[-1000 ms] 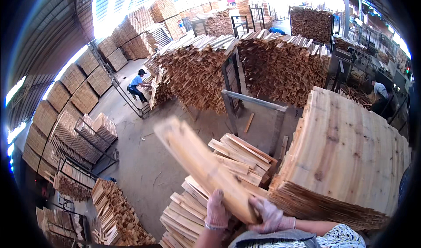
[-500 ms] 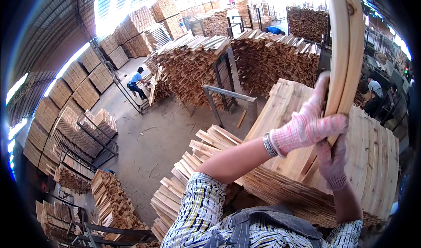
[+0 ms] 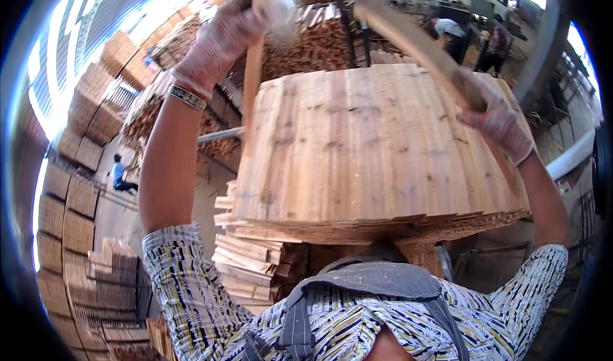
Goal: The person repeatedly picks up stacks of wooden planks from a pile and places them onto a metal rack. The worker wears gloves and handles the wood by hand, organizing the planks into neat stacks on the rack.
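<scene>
My left hand (image 3: 220, 42), in a pink and white knit glove, is raised at the upper left and closed round a narrow wooden board (image 3: 253, 74) held on end. On the right, my gloved right hand (image 3: 495, 121) grips a second wooden board (image 3: 415, 45), which slants up and away to the left and is slightly blurred. Between and below both hands lies a broad stack of planks (image 3: 377, 144), its top layer set side by side, pale with dark knots. A hazy smear beside my left fingers hides their tips.
Uneven board ends (image 3: 246, 265) jut out below the stack's left side. Behind stands a tall pile of wood pieces (image 3: 306, 45) with dark metal posts (image 3: 345, 29). One person (image 3: 121, 172) works far left, another (image 3: 450, 32) far right. A grey metal post (image 3: 543, 54) rises at right.
My hands, close together on upright boards before, are now wide apart, each with a board. The view has swung right, bringing the plank stack to the middle.
</scene>
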A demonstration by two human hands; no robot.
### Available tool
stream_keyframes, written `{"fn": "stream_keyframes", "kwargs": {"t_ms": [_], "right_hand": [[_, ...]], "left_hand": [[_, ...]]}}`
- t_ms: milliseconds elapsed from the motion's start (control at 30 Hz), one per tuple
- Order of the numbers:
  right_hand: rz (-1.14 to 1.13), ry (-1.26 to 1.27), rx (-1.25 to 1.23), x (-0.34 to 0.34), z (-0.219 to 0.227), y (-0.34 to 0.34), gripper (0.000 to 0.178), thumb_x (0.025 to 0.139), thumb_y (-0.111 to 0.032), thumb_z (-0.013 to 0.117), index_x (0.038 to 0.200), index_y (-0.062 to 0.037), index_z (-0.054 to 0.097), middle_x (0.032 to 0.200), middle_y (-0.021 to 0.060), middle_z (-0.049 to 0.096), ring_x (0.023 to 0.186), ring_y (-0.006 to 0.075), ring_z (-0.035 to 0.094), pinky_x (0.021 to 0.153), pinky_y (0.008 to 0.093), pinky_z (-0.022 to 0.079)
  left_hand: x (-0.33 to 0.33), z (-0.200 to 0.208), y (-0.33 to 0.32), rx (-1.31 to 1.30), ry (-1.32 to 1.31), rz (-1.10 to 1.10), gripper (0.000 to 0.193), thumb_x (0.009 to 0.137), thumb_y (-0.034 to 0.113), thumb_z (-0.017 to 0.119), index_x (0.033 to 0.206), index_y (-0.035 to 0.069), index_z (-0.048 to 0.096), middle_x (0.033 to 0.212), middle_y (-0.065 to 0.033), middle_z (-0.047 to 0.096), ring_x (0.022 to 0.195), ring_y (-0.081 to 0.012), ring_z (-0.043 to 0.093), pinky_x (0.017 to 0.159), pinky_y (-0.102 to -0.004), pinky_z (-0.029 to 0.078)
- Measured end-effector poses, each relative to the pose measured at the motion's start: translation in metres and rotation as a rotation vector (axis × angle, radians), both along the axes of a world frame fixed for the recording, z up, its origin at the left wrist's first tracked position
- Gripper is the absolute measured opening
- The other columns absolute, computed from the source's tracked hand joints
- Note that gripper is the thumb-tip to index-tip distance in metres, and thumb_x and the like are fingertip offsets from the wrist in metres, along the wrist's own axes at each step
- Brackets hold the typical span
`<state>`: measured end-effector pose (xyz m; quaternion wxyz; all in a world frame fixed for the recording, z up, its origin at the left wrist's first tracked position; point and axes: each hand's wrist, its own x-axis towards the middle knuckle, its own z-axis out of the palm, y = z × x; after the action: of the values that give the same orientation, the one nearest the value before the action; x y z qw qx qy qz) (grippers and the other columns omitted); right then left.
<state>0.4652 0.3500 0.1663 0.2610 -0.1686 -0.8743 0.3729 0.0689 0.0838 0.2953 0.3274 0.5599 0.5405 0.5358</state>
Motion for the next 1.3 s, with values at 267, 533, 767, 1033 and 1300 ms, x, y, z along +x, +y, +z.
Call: {"fn": "stream_keyframes", "kwargs": {"t_ms": [267, 533, 767, 1033, 1300], "right_hand": [[0.026, -0.656, 0.610, 0.086, -0.068, 0.052, 0.082, 0.067, -0.040, 0.084, 0.141, -0.0182, 0.057, 0.140, 0.0189, 0.052, 0.130, 0.0404, 0.049, 0.111, 0.0466, 0.042], [0.015, -0.741, 0.575, 0.126, -0.103, 0.034, 0.077, 0.075, -0.038, 0.081, 0.144, -0.0188, 0.053, 0.147, 0.0250, 0.043, 0.137, 0.0439, 0.041, 0.116, 0.0508, 0.034], [0.088, -0.880, 0.351, 0.121, -0.073, 0.024, 0.080, 0.072, -0.035, 0.083, 0.145, -0.0210, 0.052, 0.147, 0.0240, 0.045, 0.135, 0.0447, 0.043, 0.114, 0.0510, 0.038], [-0.046, -0.904, 0.541, -0.005, -0.027, 0.169, 0.084, 0.075, -0.021, 0.078, 0.152, -0.0209, 0.044, 0.145, 0.0159, 0.049, 0.132, 0.0360, 0.050, 0.112, 0.0401, 0.042], [0.134, -1.078, 0.632, -0.126, -0.043, 0.233, 0.095, 0.069, -0.019, 0.078, 0.155, -0.0234, 0.039, 0.146, 0.0174, 0.050, 0.135, 0.0356, 0.050, 0.108, 0.0441, 0.047]], "left_hand": [[0.018, -0.109, 0.107, -0.419, 1.400, 0.492, 0.113, 0.065, 0.054, 0.091, 0.153, 0.013, 0.035, 0.145, -0.0150, 0.051, 0.138, -0.0331, 0.044, 0.118, -0.0478, 0.034], [-0.019, -0.259, 0.175, -0.544, 1.159, 0.283, 0.100, 0.070, 0.054, 0.086, 0.150, 0.013, 0.043, 0.152, -0.0129, 0.048, 0.141, -0.0371, 0.043, 0.114, -0.0485, 0.037], [-0.025, -0.232, 0.185, -0.674, 1.083, 0.208, 0.104, 0.073, 0.046, 0.085, 0.157, 0.011, 0.035, 0.158, -0.0180, 0.039, 0.147, -0.0350, 0.035, 0.120, -0.0419, 0.031], [-0.068, -0.235, 0.186, -0.685, 1.089, 0.321, 0.106, 0.073, 0.045, 0.087, 0.159, 0.017, 0.031, 0.162, -0.0122, 0.035, 0.151, -0.0349, 0.028, 0.124, -0.0426, 0.023], [-0.083, -0.227, 0.139, -0.538, 1.105, 0.366, 0.099, 0.067, 0.048, 0.084, 0.151, 0.012, 0.044, 0.150, -0.0165, 0.048, 0.143, -0.0356, 0.040, 0.119, -0.0438, 0.032]]}}
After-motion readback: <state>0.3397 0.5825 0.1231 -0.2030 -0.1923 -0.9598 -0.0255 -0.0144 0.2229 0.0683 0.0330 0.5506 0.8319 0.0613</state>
